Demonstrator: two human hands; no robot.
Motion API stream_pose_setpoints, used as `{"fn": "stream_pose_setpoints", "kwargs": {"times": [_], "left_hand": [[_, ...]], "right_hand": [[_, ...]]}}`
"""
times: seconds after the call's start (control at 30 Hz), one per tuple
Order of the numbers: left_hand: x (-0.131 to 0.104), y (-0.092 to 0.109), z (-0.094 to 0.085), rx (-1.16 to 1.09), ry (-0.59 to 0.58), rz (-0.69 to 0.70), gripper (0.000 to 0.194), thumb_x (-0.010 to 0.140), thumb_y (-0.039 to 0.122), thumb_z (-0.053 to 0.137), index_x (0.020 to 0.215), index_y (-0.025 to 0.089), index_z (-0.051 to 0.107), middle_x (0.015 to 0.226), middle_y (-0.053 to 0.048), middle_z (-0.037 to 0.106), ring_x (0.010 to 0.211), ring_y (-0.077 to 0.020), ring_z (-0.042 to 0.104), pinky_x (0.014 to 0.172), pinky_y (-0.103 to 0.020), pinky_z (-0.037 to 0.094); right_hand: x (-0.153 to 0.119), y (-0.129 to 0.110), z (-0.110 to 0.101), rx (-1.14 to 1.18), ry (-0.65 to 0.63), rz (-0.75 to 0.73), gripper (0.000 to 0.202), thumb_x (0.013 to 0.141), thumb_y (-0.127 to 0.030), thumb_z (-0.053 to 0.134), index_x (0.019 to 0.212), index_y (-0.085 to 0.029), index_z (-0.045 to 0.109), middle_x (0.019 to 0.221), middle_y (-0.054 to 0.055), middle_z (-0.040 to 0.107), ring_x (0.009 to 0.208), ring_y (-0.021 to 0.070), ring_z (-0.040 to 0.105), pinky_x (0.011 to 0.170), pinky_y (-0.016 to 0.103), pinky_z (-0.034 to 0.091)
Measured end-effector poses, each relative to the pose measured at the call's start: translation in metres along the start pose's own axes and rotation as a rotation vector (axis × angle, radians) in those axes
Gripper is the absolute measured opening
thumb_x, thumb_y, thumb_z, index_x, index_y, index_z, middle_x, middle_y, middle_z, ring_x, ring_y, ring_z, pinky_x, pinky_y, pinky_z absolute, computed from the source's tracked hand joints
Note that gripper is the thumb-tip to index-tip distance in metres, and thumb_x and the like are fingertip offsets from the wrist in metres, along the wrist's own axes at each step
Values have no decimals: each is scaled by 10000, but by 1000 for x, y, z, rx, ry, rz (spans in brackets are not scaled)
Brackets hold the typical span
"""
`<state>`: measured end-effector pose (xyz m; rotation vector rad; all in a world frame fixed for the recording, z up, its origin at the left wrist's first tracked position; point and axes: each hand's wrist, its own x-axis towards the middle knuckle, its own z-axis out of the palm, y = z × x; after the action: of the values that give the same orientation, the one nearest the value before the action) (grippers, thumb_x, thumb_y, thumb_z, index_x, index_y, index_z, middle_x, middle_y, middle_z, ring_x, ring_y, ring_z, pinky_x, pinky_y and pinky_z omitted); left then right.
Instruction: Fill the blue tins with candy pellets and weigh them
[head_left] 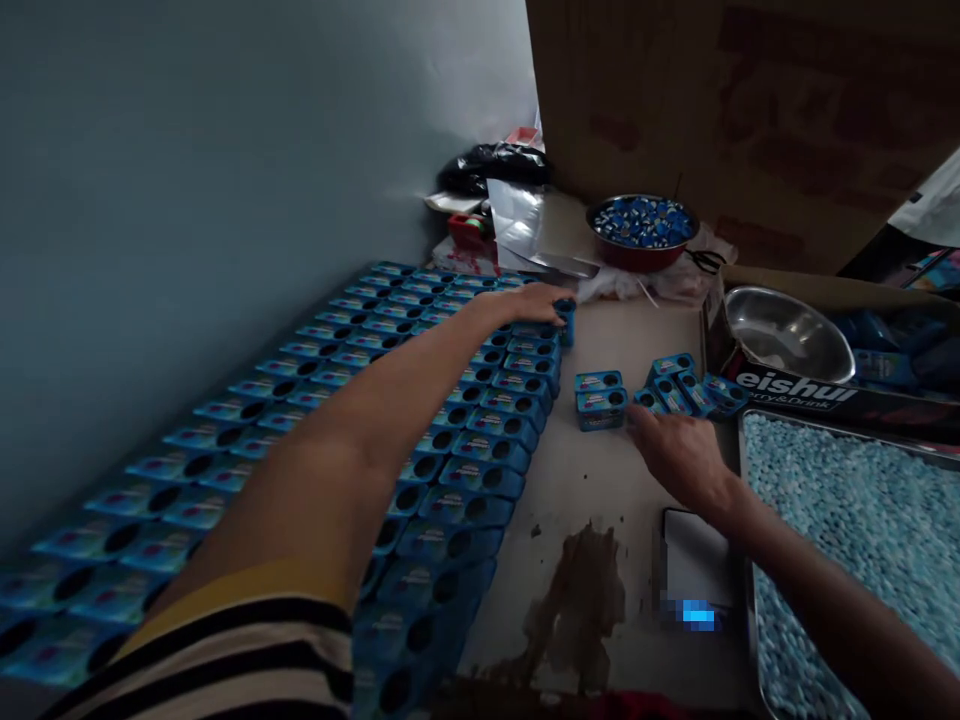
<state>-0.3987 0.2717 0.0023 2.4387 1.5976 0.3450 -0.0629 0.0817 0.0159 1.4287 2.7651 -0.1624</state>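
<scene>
My left hand reaches to the far right end of the rows, its fingers closed around a small blue box with a printed label. Beneath that arm stand many like blue boxes in tight rows, each with a dark round opening on top. My right hand is curled beside two blue boxes standing together. Its fingertips come close to their right side; whether they grip anything is hidden. Just beyond it, several loose blue boxes lie at different angles.
A metal tray of pale blue pellets lies at right. Behind it, a carton holds a steel bowl and more blue items. A red bowl of blue-and-silver pieces stands at the back, beside scissors. A wall borders the left.
</scene>
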Motion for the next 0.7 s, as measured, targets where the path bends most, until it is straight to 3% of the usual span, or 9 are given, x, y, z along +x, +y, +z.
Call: {"fn": "stream_pose_setpoints", "kwargs": {"times": [0.07, 0.13, 0.23, 0.33, 0.4, 0.5, 0.6, 0.7], "left_hand": [[-16, -2, 7, -6, -38, -36, 373, 1012, 335, 564, 1249, 92, 718, 1144, 51, 826, 1017, -63, 694, 1041, -189, 505], [-28, 4, 11, -1, -63, -79, 420, 1078, 367, 462, 1284, 105, 717, 1270, 27, 795, 1218, -113, 722, 1142, -298, 499], [-39, 30, 22, 43, -49, -140, 482, 1028, 424, 642, 1431, 163, 675, 1518, -102, 695, 1484, -296, 619, 1261, -536, 431], [-53, 63, 46, 90, -48, -195, 673, 938, 260, 741, 1567, 94, 569, 1719, -295, 461, 1635, -476, 405, 1300, -784, 253], [-67, 78, 62, 134, -83, -245, 669, 904, 111, 683, 1557, 37, 562, 1785, -335, 316, 1686, -529, 262, 1268, -875, 174], [-82, 80, 74, 143, -108, -272, 674, 891, 41, 630, 1561, 64, 561, 1844, -276, 202, 1709, -547, 139, 1220, -938, 158], [-84, 68, 75, 71, -44, -229, 650, 938, 159, 718, 1564, 94, 558, 1851, -235, 222, 1695, -548, 156, 1189, -961, 179], [-84, 69, 61, 55, 80, -215, 686, 994, 348, 768, 1577, 70, 539, 1841, -244, 235, 1690, -517, 187, 1253, -872, 241]], "right_hand": [[28, -8, -1, -113, -66, -59, 326, 1100, -167, 482, 1315, -181, 726, 1065, 181, 848, 982, 302, 819, 723, 317, 513], [47, -13, 2, -161, -130, -67, 315, 1069, -95, 484, 1254, -145, 734, 1099, 212, 841, 1037, 338, 824, 731, 345, 543], [61, -17, 8, -175, -196, -41, 345, 1032, -27, 483, 1229, -119, 750, 1121, 231, 838, 1067, 361, 826, 740, 370, 559], [55, -17, 7, -116, -194, -45, 306, 1078, -117, 503, 1193, -152, 785, 1128, 207, 847, 1068, 339, 822, 744, 354, 536], [38, -14, -1, -61, -170, -19, 293, 1120, -256, 525, 1156, -188, 808, 1120, 179, 854, 1040, 324, 816, 726, 344, 505], [-8, -1, -21, -19, -152, 74, 279, 1112, -372, 595, 1106, -226, 832, 1052, 140, 861, 941, 290, 799, 693, 327, 443], [-70, 17, -32, -6, -173, 132, 215, 1071, -355, 673, 992, -234, 831, 912, 87, 847, 796, 227, 755, 646, 304, 362], [-128, 31, -21, 14, -187, 140, 215, 1069, -322, 678, 925, -229, 807, 863, 52, 838, 733, 181, 726, 627, 297, 318]]}}
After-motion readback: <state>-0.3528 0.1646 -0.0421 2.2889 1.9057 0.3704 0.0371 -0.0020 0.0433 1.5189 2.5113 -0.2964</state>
